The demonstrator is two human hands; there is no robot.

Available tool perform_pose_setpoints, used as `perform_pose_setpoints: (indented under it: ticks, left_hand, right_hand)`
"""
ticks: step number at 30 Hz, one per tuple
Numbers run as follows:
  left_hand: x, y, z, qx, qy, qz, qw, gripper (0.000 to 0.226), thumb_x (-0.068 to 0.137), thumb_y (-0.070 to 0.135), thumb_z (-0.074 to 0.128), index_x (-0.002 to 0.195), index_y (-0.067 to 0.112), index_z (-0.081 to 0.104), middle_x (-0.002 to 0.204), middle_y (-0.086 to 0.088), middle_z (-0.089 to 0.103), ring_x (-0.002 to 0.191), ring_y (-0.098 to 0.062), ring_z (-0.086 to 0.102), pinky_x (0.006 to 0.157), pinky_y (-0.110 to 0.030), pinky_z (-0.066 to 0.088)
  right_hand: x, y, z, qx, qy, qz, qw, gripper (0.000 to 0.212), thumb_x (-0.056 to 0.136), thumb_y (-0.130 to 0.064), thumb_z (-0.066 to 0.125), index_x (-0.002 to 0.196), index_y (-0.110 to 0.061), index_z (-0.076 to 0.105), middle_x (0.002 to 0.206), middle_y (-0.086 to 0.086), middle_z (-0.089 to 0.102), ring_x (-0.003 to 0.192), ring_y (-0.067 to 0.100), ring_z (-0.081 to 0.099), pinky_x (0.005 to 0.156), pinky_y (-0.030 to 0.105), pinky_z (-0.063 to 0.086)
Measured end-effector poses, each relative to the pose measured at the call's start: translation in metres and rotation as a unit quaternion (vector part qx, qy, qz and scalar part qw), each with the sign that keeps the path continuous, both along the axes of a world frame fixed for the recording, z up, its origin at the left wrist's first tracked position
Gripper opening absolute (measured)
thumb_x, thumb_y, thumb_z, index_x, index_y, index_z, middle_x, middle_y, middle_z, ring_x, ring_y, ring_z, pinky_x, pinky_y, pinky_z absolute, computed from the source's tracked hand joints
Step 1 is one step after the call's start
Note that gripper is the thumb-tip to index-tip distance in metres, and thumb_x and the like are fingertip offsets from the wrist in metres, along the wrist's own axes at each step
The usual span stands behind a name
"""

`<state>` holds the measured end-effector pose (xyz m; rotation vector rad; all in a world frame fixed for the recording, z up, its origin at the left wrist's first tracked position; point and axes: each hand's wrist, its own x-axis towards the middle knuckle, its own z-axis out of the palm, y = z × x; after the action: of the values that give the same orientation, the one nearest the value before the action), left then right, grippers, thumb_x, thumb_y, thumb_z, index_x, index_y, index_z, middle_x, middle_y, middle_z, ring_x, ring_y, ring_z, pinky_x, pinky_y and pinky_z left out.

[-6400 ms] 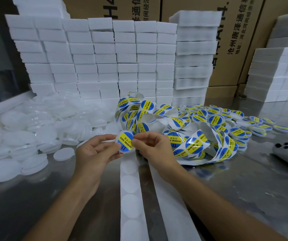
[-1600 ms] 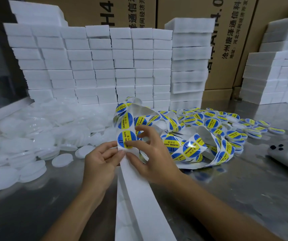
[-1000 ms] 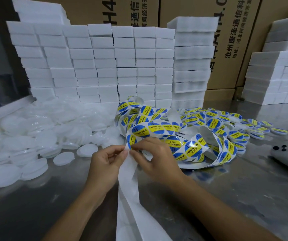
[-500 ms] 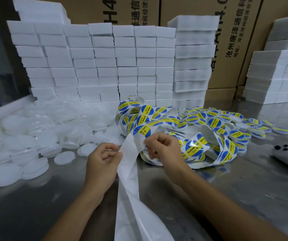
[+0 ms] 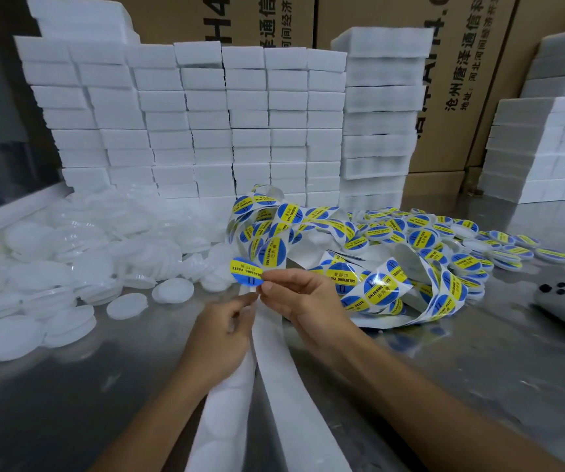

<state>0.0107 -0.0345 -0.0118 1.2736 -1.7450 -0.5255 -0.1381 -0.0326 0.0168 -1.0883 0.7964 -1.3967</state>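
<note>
Fingertips (image 5: 269, 285) of your right hand (image 5: 303, 303) pinch a round blue-and-yellow sticker (image 5: 245, 271).
Your left hand (image 5: 221, 330) pinches the white backing strip (image 5: 276, 366) just below it, over the middle of the table (image 5: 478, 386); the strip runs near, toward you. A tangle of stickers (image 5: 373, 284) lies right, white lids (image 5: 70, 267) left.

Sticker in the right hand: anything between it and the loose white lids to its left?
Nothing visible. The right hand pinches the sticker above the backing strip held by the left hand; only bare table separates it from the nearest lid, lower left.
</note>
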Motion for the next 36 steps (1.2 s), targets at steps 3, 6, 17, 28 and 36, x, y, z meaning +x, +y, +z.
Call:
perform_pose_setpoints:
  ticks: [3,6,17,28,36]
  left_hand:
    - [0.004,-0.004,-0.005,-0.064,-0.064,0.012,0.996,0.033,0.090,0.014,0.065,0.123,0.018,0.063,0.116,0.001,0.063,0.107,-0.006,0.055,0.093,-0.016,0.040]
    - [0.016,-0.012,-0.005,-0.077,-0.142,0.109,0.981,0.041,0.086,0.031,0.069,0.123,0.015,0.060,0.118,-0.008,0.061,0.111,-0.033,0.051,0.092,-0.042,0.040]
    - [0.051,-0.028,-0.007,0.071,-0.318,0.254,0.911,0.050,0.093,0.053,0.044,0.133,0.024,0.051,0.141,-0.002,0.046,0.129,-0.025,0.040,0.101,-0.049,0.030]
    - [0.054,-0.029,-0.006,0.057,-0.169,0.276,0.944,0.025,0.078,0.045,0.072,0.083,0.027,0.055,0.100,-0.004,0.064,0.104,-0.030,0.052,0.091,-0.049,0.042]
    - [0.034,-0.017,0.006,-0.158,-0.111,0.192,0.962,0.042,0.062,0.029,0.088,0.084,0.020,0.054,0.087,0.002,0.057,0.082,-0.025,0.056,0.074,-0.044,0.048]
  right_hand:
    - [0.002,0.002,0.000,0.001,0.014,0.007,1.000,0.016,0.086,0.004,0.068,0.092,-0.009,0.076,0.090,0.012,0.075,0.091,0.024,0.068,0.095,0.040,0.053]
    - [0.002,0.003,-0.001,0.022,0.038,0.026,0.999,0.016,0.088,-0.004,0.068,0.098,-0.012,0.076,0.106,0.016,0.074,0.112,0.029,0.065,0.101,0.048,0.048]
    - [-0.001,-0.002,-0.006,0.000,0.066,0.015,0.998,0.019,0.090,-0.005,0.068,0.101,-0.019,0.075,0.093,0.006,0.075,0.097,0.020,0.069,0.091,0.053,0.054]
    - [-0.003,-0.006,-0.007,-0.001,0.081,-0.006,0.997,0.012,0.090,-0.008,0.068,0.086,-0.018,0.071,0.085,0.001,0.075,0.087,0.014,0.071,0.090,0.053,0.054]
    - [-0.001,-0.003,-0.006,-0.004,0.076,-0.005,0.997,0.009,0.090,-0.015,0.070,0.087,-0.024,0.069,0.085,-0.012,0.070,0.095,0.019,0.067,0.086,0.053,0.057]
